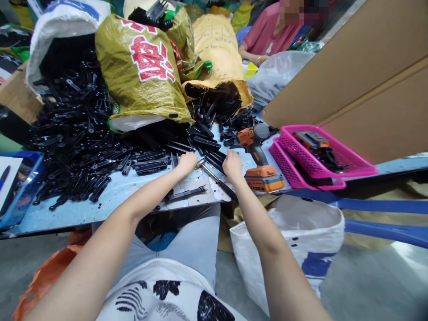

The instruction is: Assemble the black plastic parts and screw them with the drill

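Observation:
My left hand (186,162) is curled at the table's middle, its fingertips pinching the end of a thin metal-and-black rod (214,178) that slants toward the near edge. My right hand (232,165) is closed just right of it, fingers reaching down into a stack of flat black plastic strips (207,143); what it grips is hidden. One long black strip (185,194) lies on the light blue tabletop (67,211) below my left hand. An orange cordless drill (259,156) stands right beside my right hand.
A big heap of black plastic parts (73,133) spills from yellow sacks (143,67) and a white sack (60,26). Pink baskets (347,158) hold tools at right. A white bag (294,249) stands under the table. Another person (270,33) sits behind. Cardboard (361,71) leans at right.

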A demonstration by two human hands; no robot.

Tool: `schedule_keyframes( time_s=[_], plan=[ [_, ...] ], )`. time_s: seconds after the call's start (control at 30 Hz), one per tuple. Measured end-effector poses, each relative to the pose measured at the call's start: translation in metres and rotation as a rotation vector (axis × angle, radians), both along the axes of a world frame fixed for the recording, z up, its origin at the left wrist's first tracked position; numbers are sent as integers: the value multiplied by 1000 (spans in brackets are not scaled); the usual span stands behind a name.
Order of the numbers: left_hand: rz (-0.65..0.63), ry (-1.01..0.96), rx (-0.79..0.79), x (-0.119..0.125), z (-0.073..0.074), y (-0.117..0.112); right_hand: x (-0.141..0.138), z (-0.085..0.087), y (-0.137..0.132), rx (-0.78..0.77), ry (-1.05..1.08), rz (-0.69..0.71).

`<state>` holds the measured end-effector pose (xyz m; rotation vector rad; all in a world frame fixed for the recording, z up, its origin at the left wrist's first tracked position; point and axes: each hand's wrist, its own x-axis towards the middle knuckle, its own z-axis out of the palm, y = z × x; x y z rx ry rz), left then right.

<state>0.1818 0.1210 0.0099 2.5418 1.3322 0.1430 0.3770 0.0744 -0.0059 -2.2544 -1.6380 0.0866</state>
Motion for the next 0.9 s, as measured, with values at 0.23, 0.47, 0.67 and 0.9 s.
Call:
schedule_keyframes(
  time_s=[0.23,0.47,0.67,0.9],
  plan=[
    [216,-395,-105,-112,31,-44,39,-2,52,-35,102,-323],
    [775,-1179,-765,-248,11,-99,-30,16,16,92,34,166],
    [764,-1229,-868,-244,-4,-117,-134,33,-42,151,450,594],
    [630,-953,-721,-243,-6,-117,-167,27,-68,-16,544,647]
  ],
)
